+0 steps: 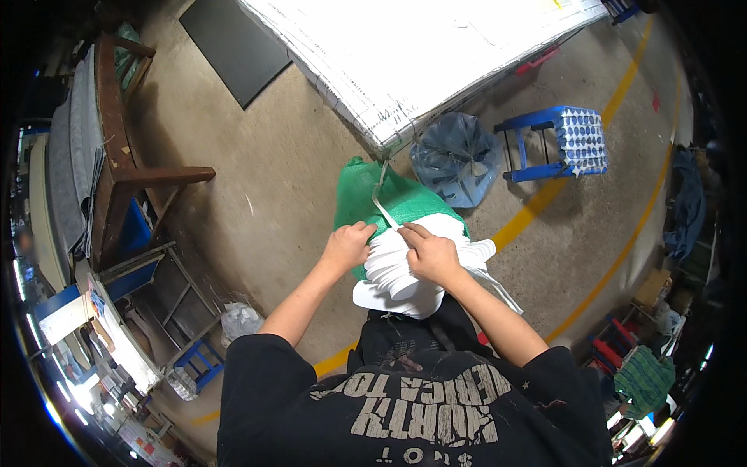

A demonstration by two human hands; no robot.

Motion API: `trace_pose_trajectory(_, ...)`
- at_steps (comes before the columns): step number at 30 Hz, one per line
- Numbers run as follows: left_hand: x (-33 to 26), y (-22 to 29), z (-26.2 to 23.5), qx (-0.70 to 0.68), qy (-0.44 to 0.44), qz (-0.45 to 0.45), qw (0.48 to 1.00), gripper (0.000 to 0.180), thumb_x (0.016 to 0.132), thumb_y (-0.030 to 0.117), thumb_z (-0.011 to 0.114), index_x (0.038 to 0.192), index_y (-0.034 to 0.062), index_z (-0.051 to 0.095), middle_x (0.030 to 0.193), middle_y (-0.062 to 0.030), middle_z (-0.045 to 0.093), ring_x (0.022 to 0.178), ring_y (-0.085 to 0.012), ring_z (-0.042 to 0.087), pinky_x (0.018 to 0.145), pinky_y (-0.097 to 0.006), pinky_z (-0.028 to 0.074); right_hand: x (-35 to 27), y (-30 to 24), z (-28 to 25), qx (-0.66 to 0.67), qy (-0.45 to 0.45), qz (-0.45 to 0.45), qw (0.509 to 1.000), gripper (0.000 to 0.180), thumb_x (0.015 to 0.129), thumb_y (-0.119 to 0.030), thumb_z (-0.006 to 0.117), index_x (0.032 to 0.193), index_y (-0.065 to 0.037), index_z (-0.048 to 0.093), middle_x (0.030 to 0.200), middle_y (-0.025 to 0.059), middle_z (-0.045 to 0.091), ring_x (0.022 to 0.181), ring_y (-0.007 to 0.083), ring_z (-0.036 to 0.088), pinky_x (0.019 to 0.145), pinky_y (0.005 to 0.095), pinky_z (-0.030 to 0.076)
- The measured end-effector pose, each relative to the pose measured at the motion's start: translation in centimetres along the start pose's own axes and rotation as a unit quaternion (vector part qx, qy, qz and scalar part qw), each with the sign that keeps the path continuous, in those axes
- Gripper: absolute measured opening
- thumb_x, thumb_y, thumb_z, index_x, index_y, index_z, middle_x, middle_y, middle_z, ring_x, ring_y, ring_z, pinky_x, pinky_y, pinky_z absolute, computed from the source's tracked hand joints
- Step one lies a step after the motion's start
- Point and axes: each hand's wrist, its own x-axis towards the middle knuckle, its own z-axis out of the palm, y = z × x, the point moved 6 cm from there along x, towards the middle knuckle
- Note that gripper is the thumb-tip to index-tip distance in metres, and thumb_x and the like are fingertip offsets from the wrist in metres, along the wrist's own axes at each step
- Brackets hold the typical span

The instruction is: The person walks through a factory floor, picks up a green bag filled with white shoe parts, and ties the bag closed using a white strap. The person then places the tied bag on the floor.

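In front of my body lies a green woven sack (359, 189) with a bundle of white, rounded, insole-like pieces (389, 268) at its near end. My left hand (348, 247) is closed at the sack's near left edge, its fingertips pinching the green fabric. A flat white strip (379, 198) runs down over the sack to between my hands. Above the white pieces, my right hand (433, 254) has its fingers bent and closed on the strip's near end. More white strips trail out on the bundle's right. The palms of both hands are hidden.
Beyond the sack stands a large white-covered table (420, 54), its corner pointing at me. A clear bluish plastic bag (457, 159) and a blue stool (582, 142) are to the right. At the left are a brown wooden frame (117, 175) and a metal rack (175, 296).
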Motion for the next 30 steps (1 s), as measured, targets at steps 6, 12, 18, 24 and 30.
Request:
trace_pose_trajectory(6,0.0,0.0,1.8,0.027,-0.017,0.114,0.993,0.038,0.073,0.004,0.071,0.111,0.008,0.072,0.091,-0.0126,0.07,0.086,-0.0333,0.072,0.078,-0.044,0.061,-0.3,-0.5,2.0,-0.002,-0.041,0.003,0.999,0.047,0.087,-0.021,0.059,0.133,-0.012,0.065,0.137,0.0077,0.066,0.087,0.0334,0.075,0.074,0.0462,0.063)
trace_pose_trajectory(12,2.2,-2.6,3.0,-0.169,-0.062,-0.023,0.983,0.025,0.071,-0.005,0.065,0.094,-0.0003,0.074,0.08,-0.0128,0.071,0.072,-0.0243,0.066,0.065,-0.037,0.052,-1.1,-1.4,1.5,-0.004,-0.028,-0.04,0.999,0.05,0.088,-0.021,0.061,0.136,-0.01,0.061,0.14,0.0093,0.064,0.08,0.0334,0.075,0.067,0.0459,0.062)
trace_pose_trajectory(18,0.3,-4.4,5.9,-0.366,-0.14,-0.235,0.889,0.025,0.074,-0.008,0.053,0.089,-0.0011,0.072,0.071,-0.0078,0.064,0.067,-0.0144,0.056,0.061,-0.033,0.045,-1.8,-3.5,3.7,-0.047,-0.049,-0.003,0.998,0.049,0.088,-0.021,0.062,0.134,-0.006,0.059,0.137,0.0116,0.063,0.066,0.0328,0.072,0.061,0.0443,0.06)
trace_pose_trajectory(24,-1.7,-5.4,5.8,-0.38,-0.018,-0.245,0.892,0.026,0.073,-0.01,0.051,0.088,0.0011,0.069,0.074,-0.0019,0.064,0.069,-0.0099,0.051,0.06,-0.029,0.04,0.9,-4.3,6.7,-0.032,-0.039,0.023,0.998,0.041,0.09,-0.023,0.059,0.129,-0.008,0.059,0.132,0.0105,0.063,0.073,0.0333,0.073,0.065,0.0453,0.06)
trace_pose_trajectory(30,-3.6,-6.4,4.4,-0.451,0.024,-0.303,0.839,0.03,0.077,-0.015,0.047,0.089,-0.0007,0.071,0.078,-0.0023,0.066,0.07,-0.0102,0.053,0.061,-0.027,0.041,0.6,-2.3,2.7,0.151,0.139,0.143,0.968,0.014,0.092,-0.009,0.063,0.106,-0.004,0.065,0.11,0.0163,0.066,0.088,0.037,0.069,0.078,0.0488,0.055)
